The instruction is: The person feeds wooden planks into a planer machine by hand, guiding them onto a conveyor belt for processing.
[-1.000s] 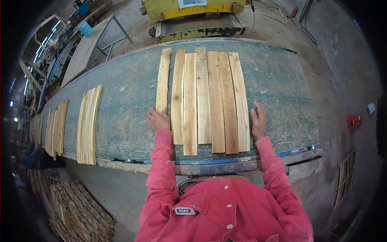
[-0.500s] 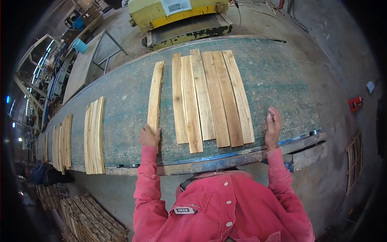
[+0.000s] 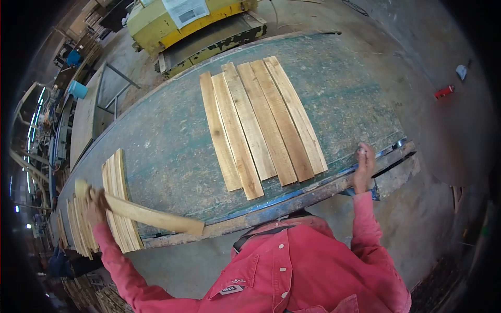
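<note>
My left hand (image 3: 96,207) grips a wooden slat (image 3: 156,215) near its far end. The slat lies slantwise above the table, and its other end reaches the front edge. Just under and beside this hand are a bundle of slats (image 3: 116,177) and another group of slats (image 3: 81,229). My right hand (image 3: 365,169) is at the table's front right edge with its fingers curled together. Something small and pale shows at its fingertips, too small to name. Between my hands, several slats (image 3: 250,125) lie side by side on the green worktable (image 3: 167,141).
A yellow-green machine (image 3: 193,26) with a paper sheet stands beyond the table. To the left are a metal-framed bench (image 3: 86,120) and a light blue bucket (image 3: 78,89). A red object (image 3: 444,92) lies on the floor at right. Part of another person (image 3: 62,263) shows at far left.
My left hand has carried the single slat leftward from beside the middle row, turning it from lengthwise to slanting. The view has shifted. My right hand stays near the right edge.
</note>
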`<state>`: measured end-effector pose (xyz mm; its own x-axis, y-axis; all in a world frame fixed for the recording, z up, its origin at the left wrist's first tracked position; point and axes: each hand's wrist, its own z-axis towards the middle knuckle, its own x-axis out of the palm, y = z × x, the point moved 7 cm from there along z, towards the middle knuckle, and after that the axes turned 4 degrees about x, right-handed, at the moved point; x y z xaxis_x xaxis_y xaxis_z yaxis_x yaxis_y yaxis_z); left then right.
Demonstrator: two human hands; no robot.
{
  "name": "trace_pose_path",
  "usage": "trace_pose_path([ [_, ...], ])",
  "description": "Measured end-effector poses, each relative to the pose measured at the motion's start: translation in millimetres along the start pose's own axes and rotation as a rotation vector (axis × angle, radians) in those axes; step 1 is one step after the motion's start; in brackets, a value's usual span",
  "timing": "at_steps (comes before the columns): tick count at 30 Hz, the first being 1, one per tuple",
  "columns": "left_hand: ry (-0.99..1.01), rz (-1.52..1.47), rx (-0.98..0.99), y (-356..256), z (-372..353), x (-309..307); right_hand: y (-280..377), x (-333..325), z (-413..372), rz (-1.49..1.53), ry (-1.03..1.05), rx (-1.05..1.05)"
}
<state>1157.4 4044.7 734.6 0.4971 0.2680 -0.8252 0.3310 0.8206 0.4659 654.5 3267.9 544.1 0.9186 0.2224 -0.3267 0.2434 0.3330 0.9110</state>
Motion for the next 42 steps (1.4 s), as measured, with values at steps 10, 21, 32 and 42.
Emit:
trace_pose_path([
  [10, 0.106, 0.033, 0.253, -322.0, 180.7, 67.0, 41.1, 98.8, -4.9, -0.228, 0.14, -0.151],
  [21, 0.025, -0.527, -0.423, -354.5, -108.9, 35.0, 4.8, 140.8, -32.1, -0.516, 0.229, -0.084],
  [32, -0.071, -0.824, -0.45, -408.7, -32.0, 60.4, 34.1, 214.4, -65.7, -0.51, 0.296, -0.288],
  [42, 0.047, -0.615, 0.105, -443.5, -78.6, 18.6, 91.5, 234.2, -125.5, -0.71, 0.63, -0.522],
])
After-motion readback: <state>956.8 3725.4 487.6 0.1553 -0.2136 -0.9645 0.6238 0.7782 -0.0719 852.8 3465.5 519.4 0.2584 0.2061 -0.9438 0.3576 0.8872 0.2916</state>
